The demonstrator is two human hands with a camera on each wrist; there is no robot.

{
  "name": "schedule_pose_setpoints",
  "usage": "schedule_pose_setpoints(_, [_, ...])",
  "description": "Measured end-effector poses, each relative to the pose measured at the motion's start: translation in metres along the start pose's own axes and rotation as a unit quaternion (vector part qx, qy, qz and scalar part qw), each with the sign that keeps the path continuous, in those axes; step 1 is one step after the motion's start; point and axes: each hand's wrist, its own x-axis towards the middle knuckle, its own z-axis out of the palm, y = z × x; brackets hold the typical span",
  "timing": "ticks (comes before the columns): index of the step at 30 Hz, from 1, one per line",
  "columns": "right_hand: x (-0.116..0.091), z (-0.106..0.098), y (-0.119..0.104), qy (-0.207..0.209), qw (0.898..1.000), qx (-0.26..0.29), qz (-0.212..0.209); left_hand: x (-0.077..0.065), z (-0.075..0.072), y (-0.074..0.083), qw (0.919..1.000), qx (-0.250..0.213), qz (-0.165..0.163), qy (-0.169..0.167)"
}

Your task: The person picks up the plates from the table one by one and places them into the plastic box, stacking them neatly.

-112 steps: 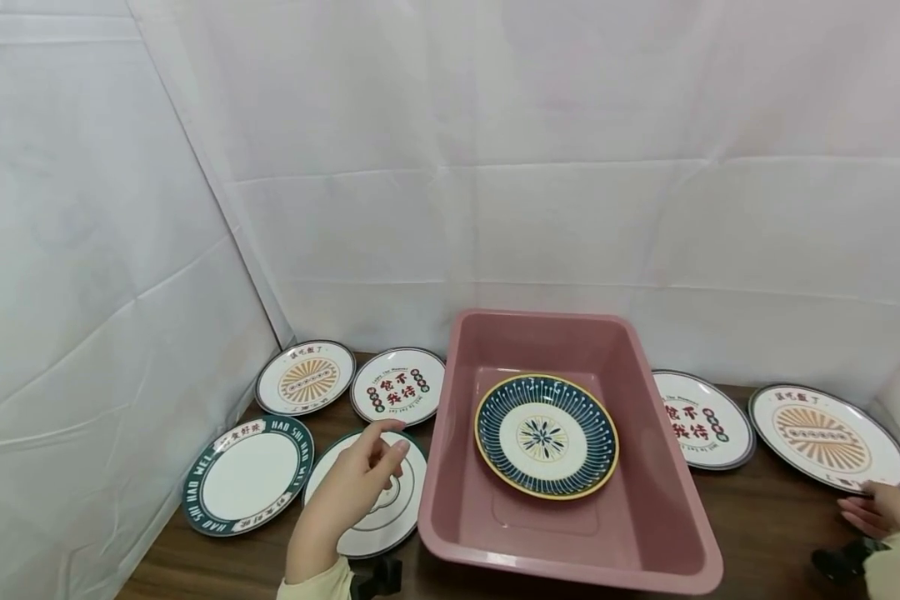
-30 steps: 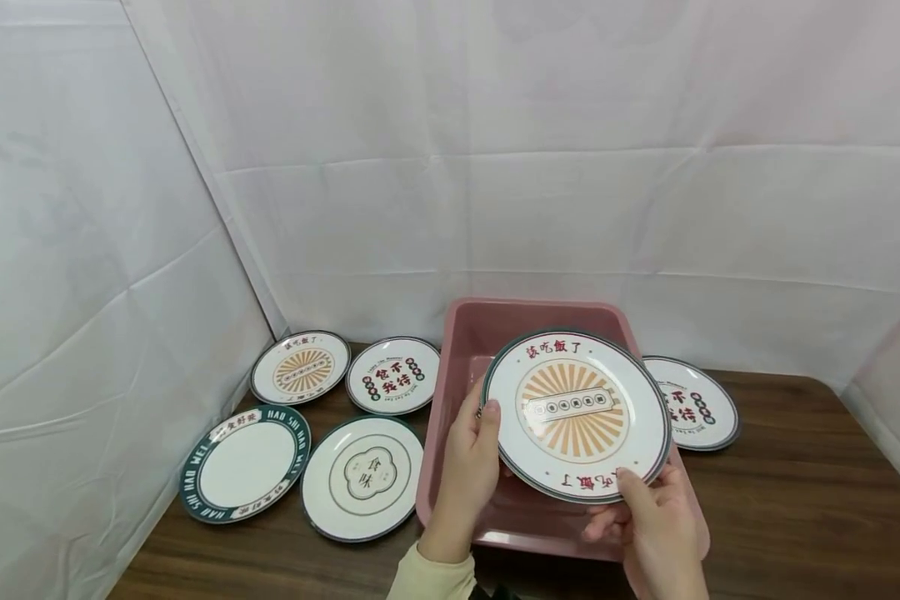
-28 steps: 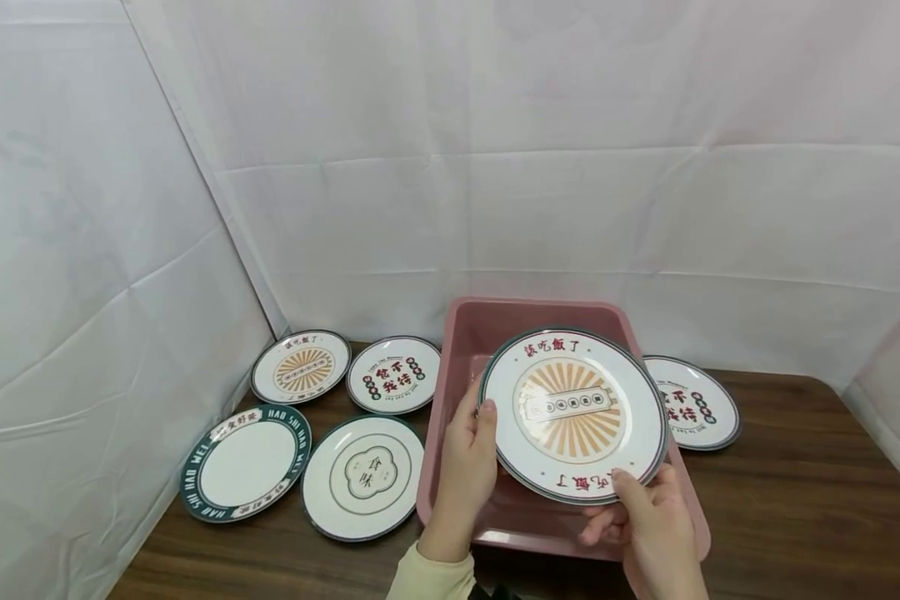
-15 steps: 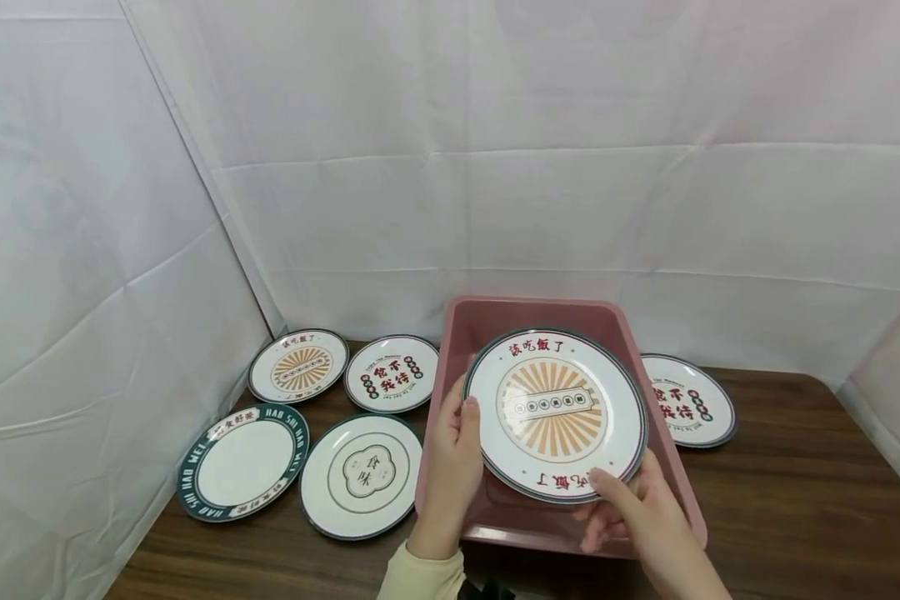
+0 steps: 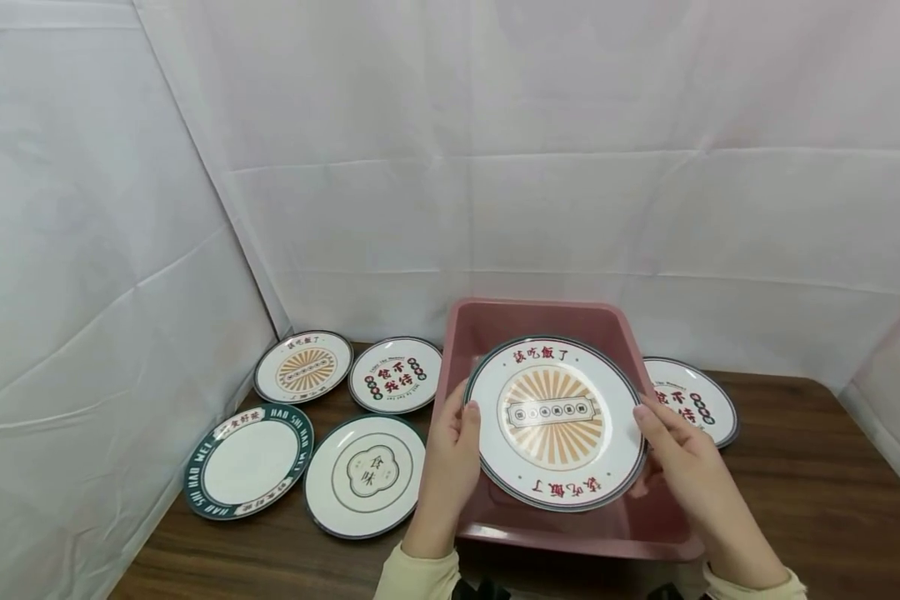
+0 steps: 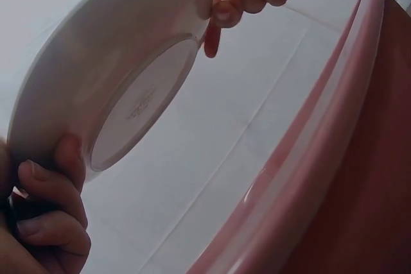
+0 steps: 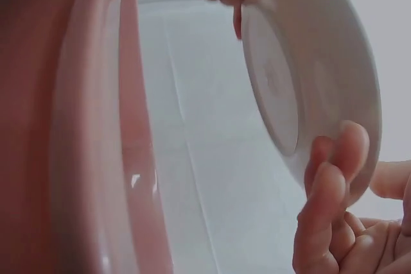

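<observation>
A white plate (image 5: 555, 422) with an orange sunburst and red characters is held up over the pink plastic tub (image 5: 461, 333), face tilted toward the head camera. My left hand (image 5: 452, 454) grips its left rim, thumb on the face. On the opposite side my right hand (image 5: 682, 446) pinches the rim between thumb and fingers. Both wrist views show the plate's pale underside and foot ring, with left-hand fingers (image 6: 54, 194) and right-hand fingers (image 7: 331, 197) curled beneath. Most of the tub's inside is hidden by the held plate.
Left of the tub lie a sunburst plate (image 5: 303, 368), a red-lettered plate (image 5: 395, 375), a green-rimmed plate (image 5: 247, 462) and a flower-outline plate (image 5: 365, 477). Another red-lettered plate (image 5: 693, 402) lies right of the tub on the wooden table (image 5: 817, 467). White cloth (image 5: 555, 167) hangs behind.
The sunburst plate has come from the table's far right to above the tub, now in both hands. Lately my right hand slid from the lower right up to the plate's right side.
</observation>
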Motion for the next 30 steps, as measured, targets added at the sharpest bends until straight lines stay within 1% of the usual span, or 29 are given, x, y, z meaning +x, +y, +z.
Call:
schedule_pose_setpoints(2, [0.003, -0.002, 0.001, 0.000, 1.000, 0.002, 0.003, 0.000, 0.000, -0.001, 0.9999, -0.011, 0.003, -0.007])
schedule_pose_setpoints(7, [0.008, -0.002, 0.005, -0.002, 1.000, 0.007, 0.012, 0.002, 0.000, -0.005, 0.9986, -0.035, 0.021, -0.035])
schedule_pose_setpoints(9, [0.009, -0.001, 0.007, 0.001, 1.000, 0.003, 0.011, 0.003, -0.001, -0.005, 0.9981, -0.034, 0.026, -0.044])
schedule_pose_setpoints(11, [0.009, -0.001, 0.008, 0.001, 1.000, -0.004, 0.010, 0.004, -0.003, -0.006, 0.9980, -0.026, 0.024, -0.053])
schedule_pose_setpoints(15, [0.010, 0.000, 0.010, -0.004, 1.000, -0.020, 0.009, 0.006, -0.007, -0.006, 0.9977, 0.008, 0.011, -0.067])
schedule_pose_setpoints(17, [0.010, 0.001, 0.010, -0.005, 1.000, -0.023, 0.008, 0.007, -0.008, -0.005, 0.9972, 0.031, 0.005, -0.068])
schedule_pose_setpoints(20, [0.010, 0.002, 0.011, -0.002, 1.000, -0.026, 0.005, 0.008, -0.010, -0.003, 0.9958, 0.063, 0.006, -0.066])
schedule_pose_setpoints(23, [0.010, 0.001, 0.009, 0.001, 1.000, -0.029, 0.003, 0.011, -0.011, 0.000, 0.9925, 0.105, 0.014, -0.062])
schedule_pose_setpoints(26, [0.011, 0.000, 0.005, 0.004, 0.999, -0.035, 0.005, 0.016, -0.010, 0.005, 0.9871, 0.150, 0.016, -0.054])
schedule_pose_setpoints(30, [0.014, -0.002, -0.001, 0.002, 0.999, -0.041, 0.013, 0.022, -0.009, 0.011, 0.9817, 0.185, 0.013, -0.042])
